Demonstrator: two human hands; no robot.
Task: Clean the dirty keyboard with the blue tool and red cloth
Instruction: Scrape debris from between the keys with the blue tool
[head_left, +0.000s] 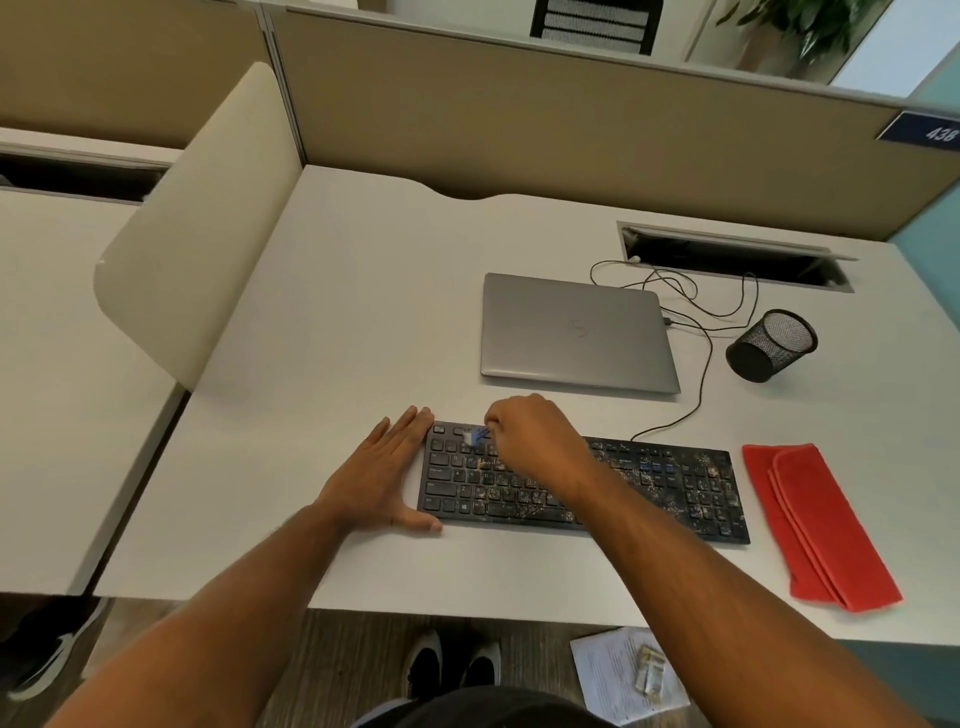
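While the left hand (387, 470) lies flat with straight fingers against the left end of the black, crumb-speckled keyboard (665, 486), the right hand (530, 434) curls its fingers around a small blue tool with a pale tip (475, 435), holding it over the upper-left keys. Well to the right of that hand, past the keyboard's far end, the folded red cloth (815, 525) rests on the white desk (363, 291). Beyond the right hand sits a closed grey laptop (576, 332).
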